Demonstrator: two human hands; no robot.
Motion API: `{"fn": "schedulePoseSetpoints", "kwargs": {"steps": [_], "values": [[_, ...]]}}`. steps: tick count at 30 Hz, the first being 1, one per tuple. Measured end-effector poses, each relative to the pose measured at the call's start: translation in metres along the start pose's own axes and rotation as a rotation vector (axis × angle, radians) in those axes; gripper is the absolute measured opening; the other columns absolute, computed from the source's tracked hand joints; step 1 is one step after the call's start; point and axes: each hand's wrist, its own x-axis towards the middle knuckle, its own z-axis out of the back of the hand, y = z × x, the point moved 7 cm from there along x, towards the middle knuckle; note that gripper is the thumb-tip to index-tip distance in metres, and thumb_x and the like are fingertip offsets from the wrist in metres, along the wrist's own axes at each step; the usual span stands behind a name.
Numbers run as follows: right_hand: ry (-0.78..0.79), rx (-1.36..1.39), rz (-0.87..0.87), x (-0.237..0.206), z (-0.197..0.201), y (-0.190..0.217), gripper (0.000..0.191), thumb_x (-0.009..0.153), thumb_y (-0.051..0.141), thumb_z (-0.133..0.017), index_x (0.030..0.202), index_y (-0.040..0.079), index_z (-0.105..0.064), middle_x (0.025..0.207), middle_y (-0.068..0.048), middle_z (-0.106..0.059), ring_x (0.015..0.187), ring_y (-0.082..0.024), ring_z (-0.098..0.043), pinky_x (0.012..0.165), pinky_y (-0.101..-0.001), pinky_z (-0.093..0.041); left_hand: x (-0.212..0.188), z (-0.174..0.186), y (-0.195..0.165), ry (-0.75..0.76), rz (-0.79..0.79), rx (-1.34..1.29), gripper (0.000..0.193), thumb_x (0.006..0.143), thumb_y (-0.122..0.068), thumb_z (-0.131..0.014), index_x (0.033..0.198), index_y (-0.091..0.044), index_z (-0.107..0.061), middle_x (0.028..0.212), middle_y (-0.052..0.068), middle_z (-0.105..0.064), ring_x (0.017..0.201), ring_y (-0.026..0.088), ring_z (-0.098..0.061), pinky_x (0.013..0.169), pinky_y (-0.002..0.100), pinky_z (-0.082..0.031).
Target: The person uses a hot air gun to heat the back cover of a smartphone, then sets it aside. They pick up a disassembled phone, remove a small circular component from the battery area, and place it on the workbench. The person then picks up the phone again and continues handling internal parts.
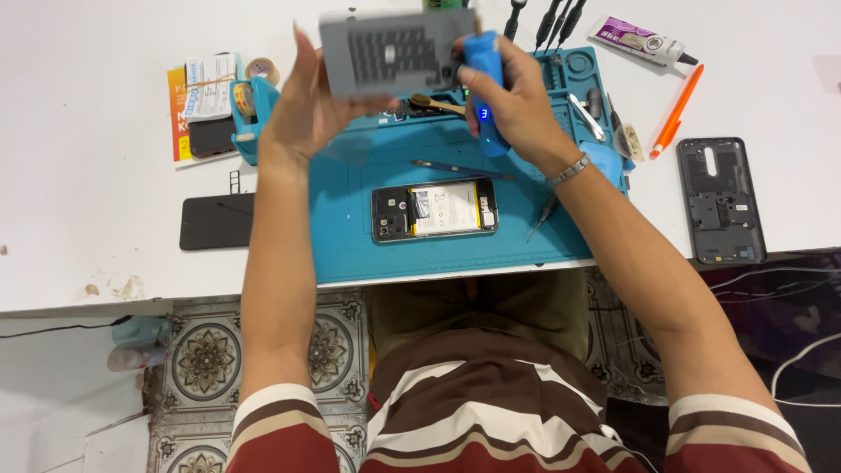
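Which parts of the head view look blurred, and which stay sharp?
Head view: the grey perforated plate in the left hand is smeared by motion blur; the opened phone on the blue mat is sharp; lighting is even, with soft shadows.

- A work mat (350,245) lies at the middle of the tabletop (88,131), reaching its near edge.
- An opened phone (434,210) lies on the mat, near the mat's front edge.
- A thin tool (455,168) lies on the mat behind the phone.
- A dark slab (216,222) lies on the tabletop left of the mat.
- A phone back cover (721,200) lies right of the mat, by the near edge.
- A glue tube (644,40) lies toward the far right corner, a pen (676,111) just before it.
- A tape holder (250,109) stands at the mat's far left corner.
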Motion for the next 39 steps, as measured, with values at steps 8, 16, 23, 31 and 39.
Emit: {"fn": "schedulePoseSetpoints", "kwargs": {"steps": [8,16,23,31,39], "values": [[0.094,0.009,0.011,-0.009,-0.025,0.009,0.049,0.106,0.016,-0.067,0.149,0.002,-0.049,0.108,-0.004,-0.063,0.068,-0.010,-0.062,0.058,-0.0270,-0.055,0.029,-0.012,0.080,-0.287,0.106,0.291,0.043,0.103,-0.039,-0.063,0.126,-0.003,-0.065,0.117,0.011,-0.072,0.107,0.019,-0.072,0.090,0.039,-0.064],[0.122,-0.324,0.117,-0.007,-0.025,0.018,0.054,0.095,0.010,-0.072,0.145,0.005,-0.052,0.127,-0.010,-0.065,0.076,-0.012,-0.066,0.059,-0.0281,-0.058,0.027,0.011,0.048,-0.503,-0.052,0.175,0.035,0.102,-0.032,-0.065,0.100,0.002,-0.070,0.098,0.012,-0.078,0.094,0.021,-0.079,0.076,0.032,-0.068],[0.208,-0.733,0.211,-0.002,-0.020,0.015,0.058,0.087,0.017,-0.073,0.139,0.000,-0.054,0.109,-0.018,-0.072,0.089,-0.026,-0.074,0.080,-0.0351,-0.059,0.014,0.036,0.030,-0.691,-0.141,0.092,0.027,0.094,-0.022,-0.075,0.103,0.004,-0.070,0.094,0.014,-0.076,0.088,0.023,-0.080,0.071,0.027,-0.066],[0.243,-0.788,0.234,-0.003,-0.028,0.018,0.055,0.095,0.015,-0.070,0.145,0.000,-0.049,0.113,-0.022,-0.072,0.093,-0.032,-0.074,0.083,-0.0393,-0.057,0.007,0.042,0.025,-0.719,-0.202,0.073,0.032,0.090,-0.022,-0.079,0.110,0.001,-0.068,0.097,0.012,-0.076,0.090,0.021,-0.079,0.072,0.028,-0.067],[0.201,-0.844,0.175,-0.002,-0.026,0.017,0.050,0.097,0.019,-0.069,0.141,0.001,-0.052,0.107,-0.023,-0.072,0.088,-0.033,-0.073,0.079,-0.0399,-0.056,0.006,0.039,0.025,-0.652,-0.136,0.217,0.030,0.093,-0.027,-0.076,0.109,-0.003,-0.067,0.097,0.008,-0.076,0.090,0.019,-0.078,0.066,0.027,-0.061]]}}
